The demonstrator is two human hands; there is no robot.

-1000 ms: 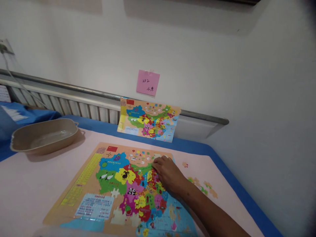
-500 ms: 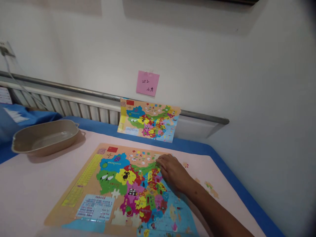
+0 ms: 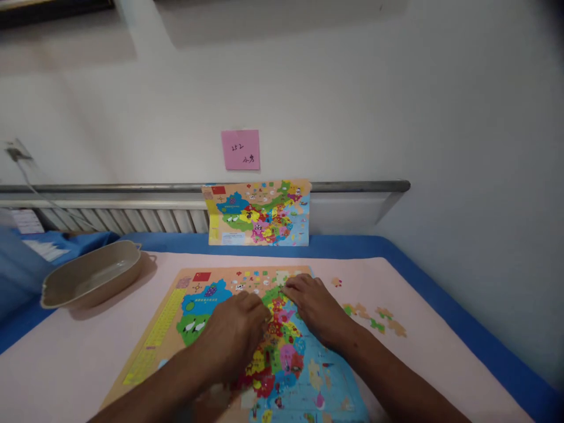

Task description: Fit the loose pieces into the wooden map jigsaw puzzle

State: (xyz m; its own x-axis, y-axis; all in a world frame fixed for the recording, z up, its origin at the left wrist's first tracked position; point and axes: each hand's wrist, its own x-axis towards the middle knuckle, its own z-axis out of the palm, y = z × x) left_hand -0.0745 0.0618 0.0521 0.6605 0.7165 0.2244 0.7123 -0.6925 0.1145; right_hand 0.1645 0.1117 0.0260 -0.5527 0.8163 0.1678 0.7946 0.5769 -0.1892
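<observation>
**Pink tabletop, map puzzle front and centre!**

And it lies flat, peach-bordered, bright with blue, green, yellow, pink and red regions, a pale gap showing at upper right! Its near edge runs out of view. Leftward, pink surface stretches to the brown tray; blue edging bounds the far side. Here's the left hand, curled over the map's middle; the right hand bends its fingers by that gap. Pinching anything? From this angle I can't tell. Loose pieces lie just right.
</observation>
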